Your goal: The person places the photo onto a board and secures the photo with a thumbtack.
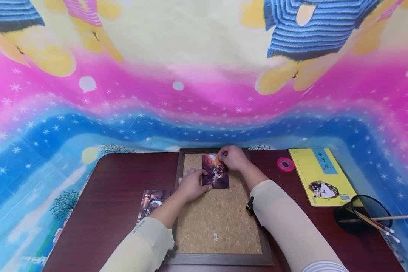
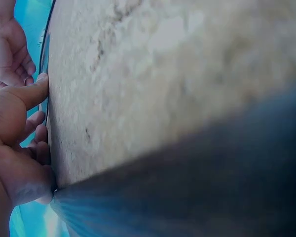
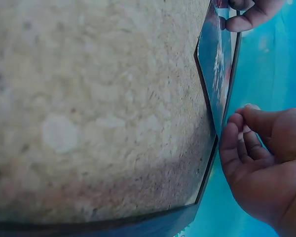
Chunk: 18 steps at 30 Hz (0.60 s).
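Note:
A framed cork board (image 1: 221, 215) lies on the table, with a forest-stream photo (image 1: 215, 173) on its far part. My left hand (image 1: 192, 184) rests at the photo's left edge, thumb and fingertips on its surface, fingers spread. At the photo's far right corner, my right hand (image 1: 232, 158) pinches with thumb and forefinger. In the right wrist view, the right fingertips (image 3: 240, 117) meet right at the photo (image 3: 218, 69); I cannot tell what small thing is between them. Small whitish pieces (image 1: 215, 236) lie on the cork's near part.
Left of the board, a second photo (image 1: 151, 202) lies partly under the left forearm. To the right are a round pink case (image 1: 285, 164), a yellow book (image 1: 321, 177) and a black mesh cup (image 1: 348, 219) tipped over with several pencils (image 1: 394, 217). A patterned cloth (image 1: 190, 94) hangs behind the table.

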### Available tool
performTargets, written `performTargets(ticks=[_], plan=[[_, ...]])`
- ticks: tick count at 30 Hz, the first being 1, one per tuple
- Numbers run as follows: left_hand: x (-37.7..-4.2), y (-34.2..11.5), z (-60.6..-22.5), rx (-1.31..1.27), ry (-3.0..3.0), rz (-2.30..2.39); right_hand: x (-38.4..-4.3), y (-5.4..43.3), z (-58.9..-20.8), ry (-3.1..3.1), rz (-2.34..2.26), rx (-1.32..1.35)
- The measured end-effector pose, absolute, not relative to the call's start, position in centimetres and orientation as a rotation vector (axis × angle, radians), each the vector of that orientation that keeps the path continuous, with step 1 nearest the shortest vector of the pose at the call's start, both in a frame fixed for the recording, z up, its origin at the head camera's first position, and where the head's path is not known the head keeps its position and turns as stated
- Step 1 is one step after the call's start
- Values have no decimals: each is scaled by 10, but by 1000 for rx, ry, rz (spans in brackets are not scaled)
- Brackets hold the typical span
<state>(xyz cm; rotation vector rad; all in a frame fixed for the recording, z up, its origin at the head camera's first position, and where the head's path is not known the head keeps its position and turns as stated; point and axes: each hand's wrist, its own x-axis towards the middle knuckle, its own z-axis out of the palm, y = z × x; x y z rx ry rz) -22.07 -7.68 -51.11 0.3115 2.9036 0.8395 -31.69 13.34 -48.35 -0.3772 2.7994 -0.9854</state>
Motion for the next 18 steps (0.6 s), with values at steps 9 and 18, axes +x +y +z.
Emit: performTargets(ticks=[9,18], plan=[[-219,-77,-509,315,2902,804,-325,127,-488,2772,-995,-354],[-220,-78,-511,314,2900,784,-330,121,-489,2760,-973,-304]])
